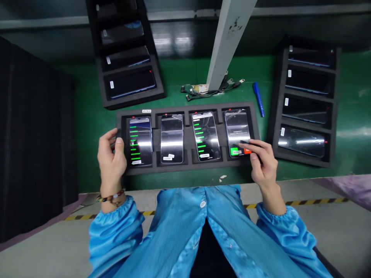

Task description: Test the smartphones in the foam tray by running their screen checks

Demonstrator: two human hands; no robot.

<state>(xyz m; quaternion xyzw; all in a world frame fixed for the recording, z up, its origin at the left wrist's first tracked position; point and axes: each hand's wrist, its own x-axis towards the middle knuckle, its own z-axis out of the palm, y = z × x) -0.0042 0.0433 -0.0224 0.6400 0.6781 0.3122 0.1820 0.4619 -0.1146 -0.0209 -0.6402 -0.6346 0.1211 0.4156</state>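
Note:
A black foam tray (pixel 156 138) labelled 0762 lies in front of me with several smartphones in its slots. My right hand (pixel 263 162) reaches over the tray's right end, fingers stretched out over the lower part of the rightmost smartphone (pixel 238 125). That screen shows a green and a red button; whether a fingertip touches it I cannot tell. At the tray's left end my left hand (pixel 112 156) rests against the edge, holding nothing, fingers loosely bent and apart. The leftmost smartphone (pixel 141 141) and the third smartphone (pixel 206 137) show green text lines. The second smartphone (pixel 172 137) has a dark screen.
Further foam trays with phones stand at the upper left (pixel 130 96) and the right (pixel 307 156). Black cables (pixel 213 92) lie around the foot of a grey metal post (pixel 228 38). A blue marker pen (pixel 259 99) lies on the green table (pixel 179 178). White scraps (pixel 223 177) lie near its front edge.

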